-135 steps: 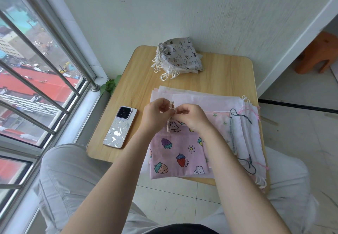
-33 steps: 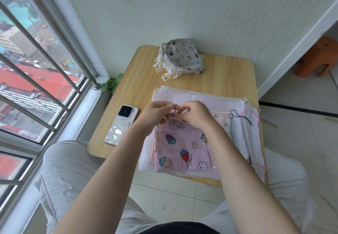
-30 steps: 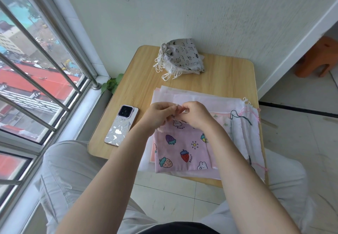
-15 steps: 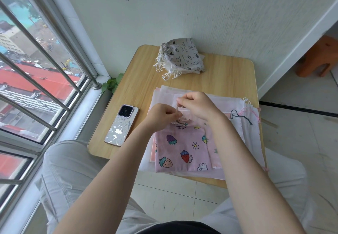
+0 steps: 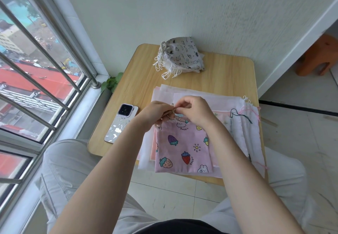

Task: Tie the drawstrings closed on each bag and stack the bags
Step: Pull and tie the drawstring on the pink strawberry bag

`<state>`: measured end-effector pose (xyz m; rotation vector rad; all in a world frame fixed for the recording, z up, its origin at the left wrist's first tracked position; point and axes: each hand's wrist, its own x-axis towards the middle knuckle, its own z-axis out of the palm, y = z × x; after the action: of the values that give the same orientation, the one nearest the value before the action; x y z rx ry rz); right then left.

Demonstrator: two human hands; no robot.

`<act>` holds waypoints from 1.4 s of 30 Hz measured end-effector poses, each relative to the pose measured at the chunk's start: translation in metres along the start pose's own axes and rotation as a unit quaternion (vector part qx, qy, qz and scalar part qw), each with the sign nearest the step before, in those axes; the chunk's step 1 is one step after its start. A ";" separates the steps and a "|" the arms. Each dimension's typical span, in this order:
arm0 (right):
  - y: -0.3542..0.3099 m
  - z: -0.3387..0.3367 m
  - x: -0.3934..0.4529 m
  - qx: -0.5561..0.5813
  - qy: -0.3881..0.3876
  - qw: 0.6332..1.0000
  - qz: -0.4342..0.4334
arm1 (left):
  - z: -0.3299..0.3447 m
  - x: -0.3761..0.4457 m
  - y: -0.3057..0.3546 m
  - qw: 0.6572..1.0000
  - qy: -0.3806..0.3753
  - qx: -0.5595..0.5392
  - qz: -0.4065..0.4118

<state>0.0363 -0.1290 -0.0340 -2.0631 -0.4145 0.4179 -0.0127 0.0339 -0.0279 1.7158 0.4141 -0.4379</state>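
Both hands pinching the drawstring [image 5: 172, 112] at the gathered mouth: left hand [image 5: 155, 114], right hand [image 5: 196, 112]. Pink strawberry bag [image 5: 182, 147] trailing lengthwise toward the body, equally near either hand.

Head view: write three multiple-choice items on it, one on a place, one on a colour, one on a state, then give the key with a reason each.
1. Where does the phone lie?
A. on the table, left of the flat bags
B. on top of the grey bag
C. on the floor

2. What colour is the bag under the hands?
A. green
B. pink with strawberries
C. plain black

3. What are the hands doing?
A. resting flat on the table
B. holding the phone
C. both pinching the drawstring at the bag's mouth

Key: 1 A, the phone sits on the table's left edge beside the pile. 2 B, the pink cloth shows strawberry and rabbit prints. 3 C, the left hand and right hand meet at the gathered mouth with the drawstring in their grip.
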 end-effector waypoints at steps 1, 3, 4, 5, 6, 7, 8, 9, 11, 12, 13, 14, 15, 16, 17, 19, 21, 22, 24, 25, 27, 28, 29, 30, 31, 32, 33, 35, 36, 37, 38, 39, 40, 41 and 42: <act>0.001 -0.001 0.001 -0.020 -0.015 1.000 -0.004 | 0.000 0.000 -0.001 1.000 -0.007 0.000 0.002; 0.004 -0.004 0.002 -0.041 -0.048 0.998 -0.012 | 0.001 -0.001 -0.002 1.000 -0.021 0.003 0.011; 0.005 -0.006 0.002 -0.041 -0.058 0.997 -0.013 | 0.001 -0.002 -0.003 1.000 -0.023 0.000 0.017; 0.005 -0.009 0.002 -0.037 -0.063 0.997 -0.014 | 0.001 -0.002 -0.005 1.000 -0.019 -0.009 0.023; 0.006 -0.011 0.003 -0.032 -0.067 0.997 -0.013 | 0.002 -0.001 -0.007 0.999 -0.010 -0.029 0.027; 0.006 -0.013 0.002 -0.029 -0.071 0.997 -0.011 | 0.002 0.000 -0.009 0.998 0.001 -0.058 0.028; 0.006 -0.013 0.002 -0.024 -0.077 0.997 -0.009 | 0.002 0.000 -0.012 0.996 0.009 -0.089 0.028; 0.008 -0.013 0.001 -0.016 -0.082 0.996 -0.006 | 0.003 0.001 -0.013 0.993 0.015 -0.114 0.029; 0.010 -0.011 0.000 0.016 -0.083 0.996 0.006 | 0.005 0.003 -0.015 0.990 0.035 -0.136 0.034; 0.012 -0.010 -0.002 0.040 -0.076 0.996 0.018 | 0.006 0.003 -0.015 0.988 0.051 -0.138 0.039; 0.013 -0.009 -0.003 0.068 -0.067 0.995 0.033 | 0.006 0.003 -0.015 0.988 0.068 -0.133 0.043; 0.013 -0.009 -0.004 0.091 -0.059 0.993 0.046 | 0.007 0.003 -0.014 0.988 0.084 -0.121 0.049; 0.012 -0.009 -0.005 0.105 -0.053 0.992 0.054 | 0.007 0.002 -0.013 0.988 0.095 -0.108 0.055; 0.012 -0.009 -0.005 0.114 -0.049 0.991 0.056 | 0.008 0.001 -0.011 0.988 0.102 -0.098 0.063; 0.010 -0.009 -0.006 0.127 -0.049 0.989 0.054 | 0.008 0.001 -0.010 0.987 0.106 -0.093 0.072; 0.005 -0.010 -0.008 0.156 -0.055 0.985 0.042 | 0.010 0.001 -0.008 0.988 0.102 -0.081 0.088; 0.001 -0.010 -0.008 0.136 -0.057 0.988 0.033 | 0.012 0.001 -0.008 0.989 0.093 -0.065 0.099; 0.000 -0.009 -0.007 0.110 -0.053 0.992 0.029 | 0.013 0.001 -0.008 0.989 0.093 -0.060 0.102; -0.001 -0.005 -0.004 0.062 -0.035 0.997 0.023 | 0.013 0.001 -0.007 0.988 0.106 -0.053 0.101; -0.001 -0.003 -0.003 0.044 -0.023 0.999 0.020 | 0.013 0.000 -0.007 0.987 0.116 -0.047 0.098; -0.002 0.000 -0.003 0.013 -0.004 1.000 0.012 | 0.012 0.000 -0.007 0.986 0.137 -0.024 0.091; -0.002 0.001 -0.004 0.001 0.002 1.000 0.004 | 0.012 0.000 -0.008 0.985 0.148 -0.012 0.087; -0.002 0.003 -0.004 -0.011 0.010 1.000 -0.004 | 0.012 0.001 -0.009 0.983 0.160 -0.002 0.084; -0.003 0.004 -0.004 -0.025 0.019 0.999 -0.012 | 0.011 0.001 -0.009 0.981 0.174 0.006 0.083; -0.002 0.005 -0.003 -0.038 0.028 0.999 -0.017 | 0.011 0.001 -0.009 0.979 0.183 0.010 0.083; -0.001 0.007 -0.003 -0.049 0.035 0.998 -0.019 | 0.010 0.001 -0.008 0.979 0.185 0.013 0.084; -0.001 0.008 -0.002 -0.059 0.039 0.997 -0.021 | 0.010 0.000 -0.008 0.980 0.180 0.013 0.083; 0.000 0.009 -0.002 -0.079 0.048 0.995 -0.031 | 0.009 -0.002 -0.005 0.984 0.156 0.014 0.079; -0.001 0.009 -0.002 -0.090 0.053 0.994 -0.039 | 0.009 -0.004 -0.004 0.986 0.149 0.025 0.077; -0.001 0.009 -0.002 -0.100 0.056 0.992 -0.045 | 0.010 -0.005 -0.002 0.985 0.147 0.042 0.077; -0.002 0.009 -0.002 -0.112 0.058 0.991 -0.051 | 0.011 -0.005 -0.001 0.984 0.151 0.058 0.079; -0.003 0.009 -0.002 -0.127 0.057 0.989 -0.055 | 0.012 -0.005 0.000 0.981 0.159 0.073 0.083; -0.004 0.009 -0.002 -0.145 0.055 0.986 -0.061 | 0.013 -0.005 0.001 0.978 0.168 0.089 0.085; -0.004 0.010 -0.002 -0.167 0.053 0.982 -0.068 | 0.014 -0.004 0.002 0.974 0.178 0.106 0.086; -0.006 0.010 -0.002 -0.189 0.051 0.978 -0.074 | 0.014 -0.003 0.003 0.970 0.188 0.123 0.089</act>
<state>0.0296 -0.1194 -0.0340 -2.3870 -0.6195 0.1495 -0.0152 0.0192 -0.0263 2.0667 0.4880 -0.0285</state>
